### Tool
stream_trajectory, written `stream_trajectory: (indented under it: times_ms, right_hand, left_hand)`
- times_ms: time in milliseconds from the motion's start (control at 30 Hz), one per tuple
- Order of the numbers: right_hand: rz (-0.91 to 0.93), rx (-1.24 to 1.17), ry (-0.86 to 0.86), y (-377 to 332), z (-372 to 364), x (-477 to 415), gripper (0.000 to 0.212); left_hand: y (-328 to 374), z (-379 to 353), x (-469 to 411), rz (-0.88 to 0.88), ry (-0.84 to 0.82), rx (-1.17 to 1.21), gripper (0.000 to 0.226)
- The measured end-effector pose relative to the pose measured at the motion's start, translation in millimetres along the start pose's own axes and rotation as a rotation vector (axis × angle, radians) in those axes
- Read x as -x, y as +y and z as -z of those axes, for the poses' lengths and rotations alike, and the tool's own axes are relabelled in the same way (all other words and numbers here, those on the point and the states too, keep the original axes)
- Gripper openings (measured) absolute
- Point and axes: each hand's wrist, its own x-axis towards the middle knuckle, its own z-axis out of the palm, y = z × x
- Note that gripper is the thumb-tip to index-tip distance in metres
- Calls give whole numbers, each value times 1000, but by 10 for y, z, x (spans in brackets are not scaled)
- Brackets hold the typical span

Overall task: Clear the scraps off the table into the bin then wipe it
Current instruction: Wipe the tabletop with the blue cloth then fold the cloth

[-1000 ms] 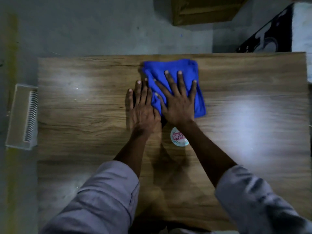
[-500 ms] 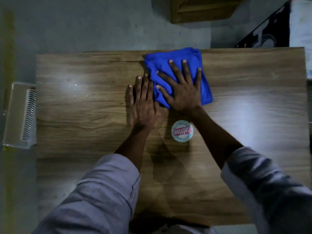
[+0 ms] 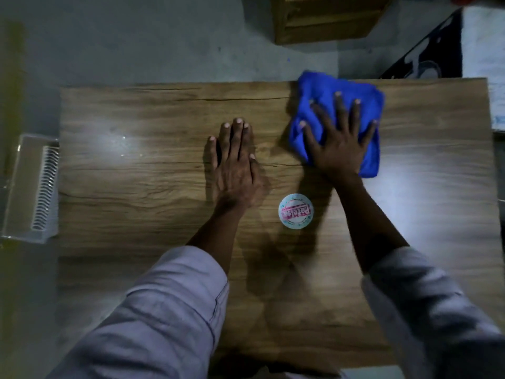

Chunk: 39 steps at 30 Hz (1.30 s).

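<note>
A folded blue cloth [image 3: 317,88] lies on the wooden table [image 3: 136,187] near its far edge, right of the middle. My right hand [image 3: 338,143] presses flat on the cloth with spread, straight fingers. My left hand [image 3: 235,165] rests palm down on the bare wood at the table's middle, fingers straight and together, apart from the cloth. A pale bin [image 3: 30,187] with a slotted side stands on the floor against the table's left edge.
A round white and pink sticker [image 3: 296,210] sits on the table between my wrists. A wooden cabinet [image 3: 322,20] stands on the grey floor beyond the far edge. A black and white object [image 3: 437,58] lies past the far right corner.
My right hand has slid the blue cloth away and to the right, up to the table's far edge. My left hand has stayed flat in place, and a gap has opened between the hands.
</note>
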Motion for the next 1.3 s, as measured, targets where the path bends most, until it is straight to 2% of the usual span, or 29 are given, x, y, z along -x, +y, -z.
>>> stream_trajectory:
  times_ms: [33,67,100,167,233,267,367,400,500,533,567,600,667,700,733,833,933,1033,1067,1100,1233,1267,1300]
  right_hand:
    - [-171,-38,-6,-75,9,-102,59]
    - [-261,-60,-17,-221,-7,-165,60]
    - [-239,-51,-36,-395,-48,-175,61]
    - [69,17,-66,-713,-172,-53,59]
    - [351,62,-17,-783,-273,45,55]
    - [365,57,22,-724,-286,23,54]
    - [64,-26,77,-555,-218,159,54]
    - [52,-16,66,-557,-205,340,54]
    - [393,20,-14,-512,-155,916,54]
    - [471,18,-6,-397,-116,943,53]
    - [474,23,28,-255,-85,877,52]
    - [392,31,56,-116,-61,767,52]
    - [79,8,61,26,-17,543,54]
    - [-9,1,52,-7,-28,510,55]
    - [10,11,48,-89,-52,550,54]
    - [406,17,55,-293,-111,990,50]
    - [565,-54,54,-132,-55,1380,48]
    - [754,-42,21,164,48,1369,50]
    - [750,-20,32,247,61,1279,50]
    - [665,4,52,313,50,1179,51]
    - [-27,1,151,106,-42,1019,51]
    - [-82,-12,170,-27,-61,1100,51]
    - [-43,-24,154,-148,-77,1237,52]
  left_hand:
    - [1,-1,6,-3,1,2,64]
    - [-1,3,9,-3,4,6,64]
    - [-6,2,9,-2,10,8,64]
    - [-17,-4,3,-5,21,23,64]
    - [-23,-17,5,-7,35,38,65]
    - [-25,-28,3,-8,40,37,65]
    - [-25,-58,1,-13,43,21,64]
    - [-28,-58,-1,-12,38,12,64]
    - [-23,-54,-1,-7,20,-32,70]
    - [-21,-54,10,-6,33,-41,71]
    - [-23,-53,15,-6,51,-31,69]
    - [-31,-56,12,-6,69,-7,67]
    - [-40,-66,17,-10,85,14,66]
    - [-39,-75,18,-14,89,9,65]
    - [-32,-82,13,-18,92,8,65]
    - [-42,-83,26,-25,76,-18,67]
    - [-57,-74,29,-29,102,20,66]
    - [-48,-108,26,-36,131,55,63]
    - [-56,-122,28,-36,128,48,62]
    - [-70,-130,38,-39,126,36,62]
    - [-107,-153,112,-86,155,72,58]
    - [-103,-158,156,-93,160,92,58]
    - [-100,-159,216,-96,157,104,58]
